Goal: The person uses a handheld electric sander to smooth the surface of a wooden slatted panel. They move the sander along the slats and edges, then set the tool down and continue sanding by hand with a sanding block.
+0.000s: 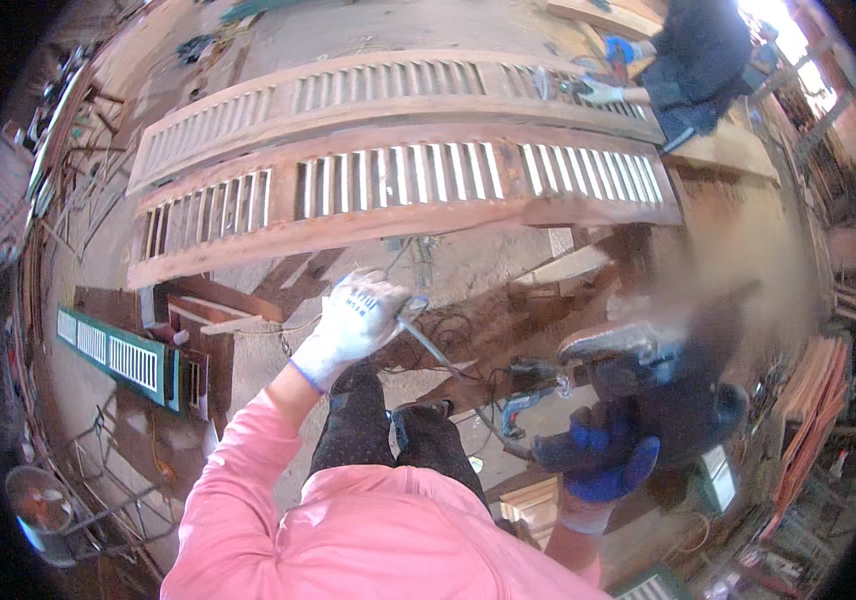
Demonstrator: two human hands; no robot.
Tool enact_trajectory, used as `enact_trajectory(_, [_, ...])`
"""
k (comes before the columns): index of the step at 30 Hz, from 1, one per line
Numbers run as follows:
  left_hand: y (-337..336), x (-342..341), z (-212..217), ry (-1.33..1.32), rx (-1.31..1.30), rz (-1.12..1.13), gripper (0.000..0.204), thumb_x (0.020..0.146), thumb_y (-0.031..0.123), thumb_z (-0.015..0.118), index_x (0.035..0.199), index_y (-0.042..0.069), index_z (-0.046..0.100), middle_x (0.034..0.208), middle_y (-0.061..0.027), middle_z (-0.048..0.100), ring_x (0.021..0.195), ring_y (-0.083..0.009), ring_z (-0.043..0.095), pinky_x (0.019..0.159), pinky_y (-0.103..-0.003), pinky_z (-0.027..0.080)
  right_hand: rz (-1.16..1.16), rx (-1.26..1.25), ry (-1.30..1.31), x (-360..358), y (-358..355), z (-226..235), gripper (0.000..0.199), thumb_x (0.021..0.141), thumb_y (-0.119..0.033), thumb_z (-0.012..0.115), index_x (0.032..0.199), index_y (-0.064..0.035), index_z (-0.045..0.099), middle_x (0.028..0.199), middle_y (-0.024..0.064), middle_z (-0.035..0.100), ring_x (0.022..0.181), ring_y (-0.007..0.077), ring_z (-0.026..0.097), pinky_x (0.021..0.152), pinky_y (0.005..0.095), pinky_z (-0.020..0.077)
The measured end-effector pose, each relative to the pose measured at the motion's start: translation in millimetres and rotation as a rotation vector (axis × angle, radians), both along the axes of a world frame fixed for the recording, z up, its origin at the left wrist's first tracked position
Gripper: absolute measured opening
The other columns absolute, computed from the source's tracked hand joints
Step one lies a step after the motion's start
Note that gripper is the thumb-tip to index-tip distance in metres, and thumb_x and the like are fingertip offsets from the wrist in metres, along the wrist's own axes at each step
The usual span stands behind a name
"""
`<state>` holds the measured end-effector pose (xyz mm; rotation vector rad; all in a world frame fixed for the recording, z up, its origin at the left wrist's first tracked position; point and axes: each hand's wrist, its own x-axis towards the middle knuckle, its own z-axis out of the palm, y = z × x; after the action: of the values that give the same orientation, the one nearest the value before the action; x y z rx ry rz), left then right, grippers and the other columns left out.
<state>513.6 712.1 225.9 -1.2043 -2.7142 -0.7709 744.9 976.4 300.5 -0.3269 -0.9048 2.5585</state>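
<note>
My left hand (356, 318), in a white knit glove, is closed around one end of a thin metal rod (430, 343). The rod slants down to the right, and I cannot make out its tool head. My right hand (603, 465), in a glove with a blue palm, is at the lower right among dark, blurred shapes (688, 400) that hide its fingers. Beside it lies a blue-and-dark power tool (523, 405) with a cord. Ahead of my hands is a reddish wooden louvred shutter panel (398, 215). A second, similar panel (368, 115) lies just beyond it.
A co-worker (698, 70) in dark clothes and gloves leans over the far panel's right end, with a hand on a tool. A green louvred panel (118, 355) stands at the left. Timber boards (818, 410) are stacked at the right. A metal bucket (38, 510) is at the lower left.
</note>
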Motion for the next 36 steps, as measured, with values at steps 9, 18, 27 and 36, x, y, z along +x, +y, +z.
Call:
enact_trajectory(9, [-35, 68, -21, -0.295, 0.002, -0.062, 0.03, 0.094, 0.035, 0.072, 0.11, 0.01, 0.074, 0.096, -0.012, 0.071, 0.1, -0.0339, 0.067, 0.098, -0.048, 0.049, 0.064, 0.194, -0.469, -58, -1, 3, 0.015, 0.097, -0.011, 0.07, 0.107, -0.0023, 0.063, 0.086, 0.0088, 0.064, 0.068, 0.0185, 0.061, 0.057, 0.032, 0.0511])
enact_trajectory(18, [-72, 23, -68, -0.493, -0.043, -0.084, 0.051, 0.099, 0.04, 0.065, 0.138, 0.007, 0.064, 0.138, -0.0165, 0.065, 0.132, -0.0354, 0.058, 0.117, -0.047, 0.041, 0.353, 0.887, -0.769, -216, 4, -55, 0.044, 0.086, -0.007, 0.082, 0.125, -0.0019, 0.063, 0.1, 0.0073, 0.072, 0.076, 0.0155, 0.069, 0.061, 0.0305, 0.0563])
enact_trajectory(27, [-188, -36, -89, -0.649, -0.162, 0.252, 0.058, 0.095, 0.039, 0.068, 0.143, 0.009, 0.06, 0.141, -0.0211, 0.062, 0.132, -0.0398, 0.057, 0.114, -0.052, 0.042, -0.051, 0.725, -0.623, -319, -43, -208, 0.049, 0.084, -0.007, 0.081, 0.129, -0.0011, 0.063, 0.107, 0.0052, 0.072, 0.088, 0.0164, 0.067, 0.079, 0.0316, 0.056])
enact_trajectory(36, [-164, -164, -155, -0.187, 0.038, 0.331, 0.069, 0.094, 0.025, 0.072, 0.156, 0.011, 0.047, 0.158, -0.0201, 0.047, 0.147, -0.0417, 0.042, 0.121, -0.053, 0.034, -0.386, 0.282, -0.856, -356, -26, -241, 0.02, 0.084, -0.007, 0.077, 0.101, -0.0016, 0.067, 0.08, 0.006, 0.067, 0.057, 0.0206, 0.062, 0.052, 0.0361, 0.0516])
